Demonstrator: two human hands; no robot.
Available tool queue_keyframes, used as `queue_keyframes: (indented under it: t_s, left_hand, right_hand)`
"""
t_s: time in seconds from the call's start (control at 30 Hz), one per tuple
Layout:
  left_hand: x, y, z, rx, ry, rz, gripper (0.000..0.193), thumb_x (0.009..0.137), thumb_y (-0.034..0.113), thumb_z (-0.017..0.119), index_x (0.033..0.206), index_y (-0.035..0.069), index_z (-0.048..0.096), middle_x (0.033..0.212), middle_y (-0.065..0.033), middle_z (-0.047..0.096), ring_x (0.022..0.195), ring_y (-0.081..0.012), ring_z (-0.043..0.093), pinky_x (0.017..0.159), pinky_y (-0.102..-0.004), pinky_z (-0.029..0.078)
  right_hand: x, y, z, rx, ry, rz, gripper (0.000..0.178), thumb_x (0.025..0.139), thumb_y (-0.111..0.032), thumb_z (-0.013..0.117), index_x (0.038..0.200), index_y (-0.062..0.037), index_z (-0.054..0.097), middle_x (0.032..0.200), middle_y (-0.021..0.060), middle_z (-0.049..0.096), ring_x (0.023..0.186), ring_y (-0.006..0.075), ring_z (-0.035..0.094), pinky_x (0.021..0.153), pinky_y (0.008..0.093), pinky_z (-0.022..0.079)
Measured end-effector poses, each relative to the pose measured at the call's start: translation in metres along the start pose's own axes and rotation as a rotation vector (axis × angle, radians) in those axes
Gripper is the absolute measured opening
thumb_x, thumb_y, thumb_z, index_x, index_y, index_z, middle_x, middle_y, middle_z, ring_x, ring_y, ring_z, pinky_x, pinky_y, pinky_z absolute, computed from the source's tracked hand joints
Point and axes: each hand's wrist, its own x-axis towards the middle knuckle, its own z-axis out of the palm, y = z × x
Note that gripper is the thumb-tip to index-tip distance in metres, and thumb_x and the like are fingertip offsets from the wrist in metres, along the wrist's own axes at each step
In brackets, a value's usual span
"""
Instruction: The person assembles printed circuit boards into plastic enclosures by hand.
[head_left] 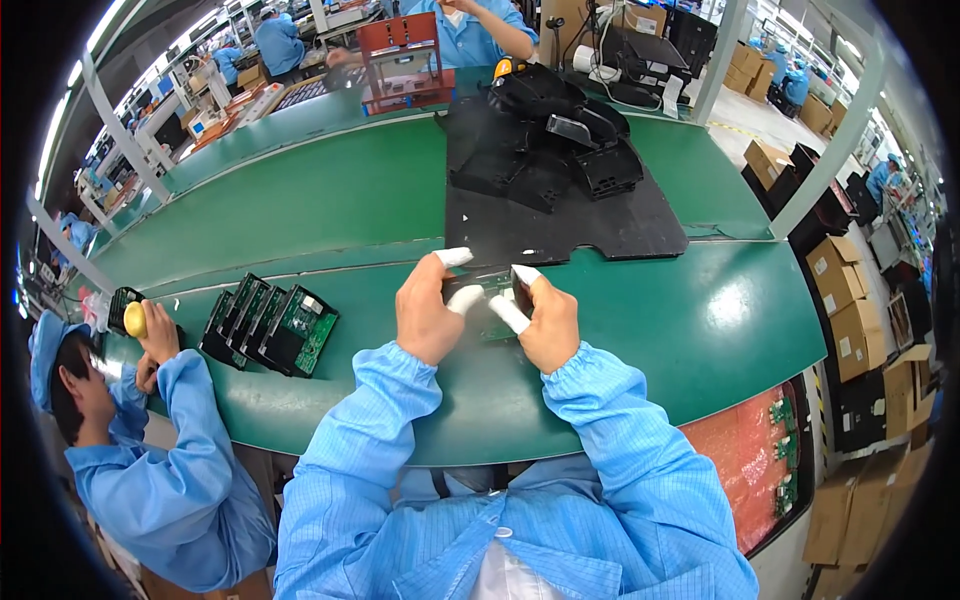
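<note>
Over the front of the green bench (640, 310), my left hand (428, 312) and my right hand (548, 322) face each other. White finger covers sit on both thumbs and index fingers. Between them is a green circuit board (494, 328) with a dark part along its upper side, pinched by both hands; the thumbs and some blur hide much of it. To the left stands a row of several black plastic housings with green circuit boards (270, 325), leaning one against another.
Beyond my hands a black mat (570, 225) carries a heap of black plastic housings (570, 130). A co-worker (160, 440) sits close on my left, holding a yellow round thing (134, 319). A red rack (403, 65) stands at the back. Boards lie on pink wrap (735, 460) at lower right.
</note>
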Motion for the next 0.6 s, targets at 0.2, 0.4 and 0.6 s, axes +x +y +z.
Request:
queue_keyframes:
  t_s: [0.2,0.4,0.6]
  left_hand:
    - [0.004,-0.02,0.003,-0.19,0.009,0.121,0.035,0.078,-0.001,0.071,0.111,0.001,0.061,0.103,-0.009,0.066,0.092,-0.0176,0.063,0.084,-0.0302,0.05]
    - [0.019,-0.045,0.01,-0.997,0.239,-0.311,0.03,0.085,-0.004,0.063,0.114,0.001,0.058,0.104,-0.0075,0.066,0.092,-0.014,0.062,0.085,-0.0264,0.049]
    - [0.014,-0.052,0.017,-1.126,0.288,-0.417,0.028,0.086,-0.003,0.063,0.114,0.002,0.057,0.102,-0.0066,0.065,0.09,-0.0138,0.061,0.084,-0.0267,0.049]
  right_hand:
    - [0.0,0.004,0.011,0.707,-0.022,0.204,0.064,0.08,-0.012,0.074,0.136,-0.0016,0.045,0.123,0.0144,0.06,0.112,0.0286,0.06,0.091,0.0363,0.049]
    - [-0.011,0.018,0.02,0.529,-0.153,0.406,0.047,0.081,-0.003,0.073,0.124,0.0006,0.052,0.103,0.0065,0.062,0.092,0.0125,0.061,0.081,0.0277,0.052]
    - [-0.014,0.012,0.029,0.661,-0.03,0.471,0.033,0.081,0.0,0.072,0.113,0.0018,0.062,0.097,0.0076,0.066,0.086,0.011,0.062,0.079,0.025,0.053]
